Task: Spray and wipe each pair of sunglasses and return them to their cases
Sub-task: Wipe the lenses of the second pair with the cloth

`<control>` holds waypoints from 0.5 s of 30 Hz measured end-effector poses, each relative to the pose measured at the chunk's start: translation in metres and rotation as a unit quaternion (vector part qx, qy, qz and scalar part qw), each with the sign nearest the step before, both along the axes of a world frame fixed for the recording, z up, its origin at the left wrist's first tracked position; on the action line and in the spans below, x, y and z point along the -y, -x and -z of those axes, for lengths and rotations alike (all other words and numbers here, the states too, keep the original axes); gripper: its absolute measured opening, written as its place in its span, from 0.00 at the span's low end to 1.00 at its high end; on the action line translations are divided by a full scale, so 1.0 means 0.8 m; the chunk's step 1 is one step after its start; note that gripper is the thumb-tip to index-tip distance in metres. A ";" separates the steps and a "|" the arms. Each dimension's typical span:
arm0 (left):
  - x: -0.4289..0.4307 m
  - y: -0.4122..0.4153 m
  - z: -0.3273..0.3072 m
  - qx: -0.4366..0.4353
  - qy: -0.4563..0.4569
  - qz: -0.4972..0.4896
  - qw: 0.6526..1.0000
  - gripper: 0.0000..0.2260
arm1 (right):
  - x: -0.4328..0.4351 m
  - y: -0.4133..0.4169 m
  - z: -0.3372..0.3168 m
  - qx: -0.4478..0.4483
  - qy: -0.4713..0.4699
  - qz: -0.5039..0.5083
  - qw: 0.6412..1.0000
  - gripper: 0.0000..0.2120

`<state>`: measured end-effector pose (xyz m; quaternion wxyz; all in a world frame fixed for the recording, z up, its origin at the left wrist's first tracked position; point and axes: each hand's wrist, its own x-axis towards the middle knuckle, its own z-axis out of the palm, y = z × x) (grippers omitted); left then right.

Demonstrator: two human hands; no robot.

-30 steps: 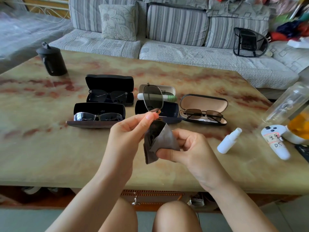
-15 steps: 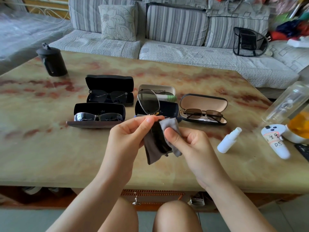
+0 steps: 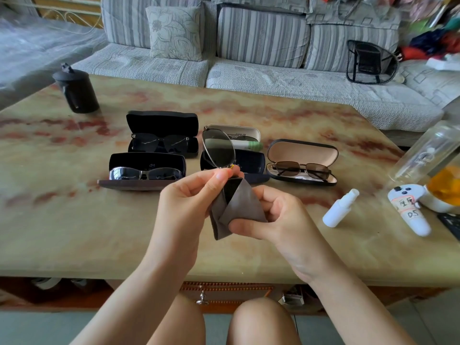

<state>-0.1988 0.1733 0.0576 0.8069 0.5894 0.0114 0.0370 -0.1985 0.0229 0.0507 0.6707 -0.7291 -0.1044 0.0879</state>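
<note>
- Left of the empty navy case (image 3: 249,161), the rear black case (image 3: 161,123) and the front black case (image 3: 146,160) each lie open with a pair inside, as they did a second ago. I cannot tell whether those pairs are already cleaned.
- Just in front of the navy case, the left hand (image 3: 189,202) pinches the sunglasses (image 3: 217,150) near the middle of the frame, thumb and forefinger clenched on it. The raised lens has tipped slightly leftward over the last second.
- Behind the navy case, a white case (image 3: 234,130) is partly screened by that lens, so its contents are hard to read.
- In front of the navy case, the cloth (image 3: 236,207) was a narrow fold under the thumb half a second ago. It now spreads as a triangle around the lower lens.
- Beside it, the right hand (image 3: 281,220) grips the cloth, with the thumb slid to its lower edge and the fingers curled behind, their tips hidden. This looks like mid-wipe, so the pair is not ready for its case.
- Only a dark sliver of the lower lens shows, and the temples are out of sight.
- Right of the navy case, the tan-lined case (image 3: 302,150) holds a pair, and the spray bottle (image 3: 339,207) lies unmoved, well apart from both hands.
</note>
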 end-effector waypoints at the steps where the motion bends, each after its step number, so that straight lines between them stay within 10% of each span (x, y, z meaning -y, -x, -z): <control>1: 0.001 0.001 0.000 0.002 -0.004 0.000 1.000 0.14 | -0.001 0.000 0.000 -0.001 0.011 0.009 1.000 0.21; 15: 0.004 0.005 0.006 -0.006 -0.020 0.022 1.000 0.13 | -0.016 -0.002 -0.008 0.006 -0.036 0.094 0.995 0.19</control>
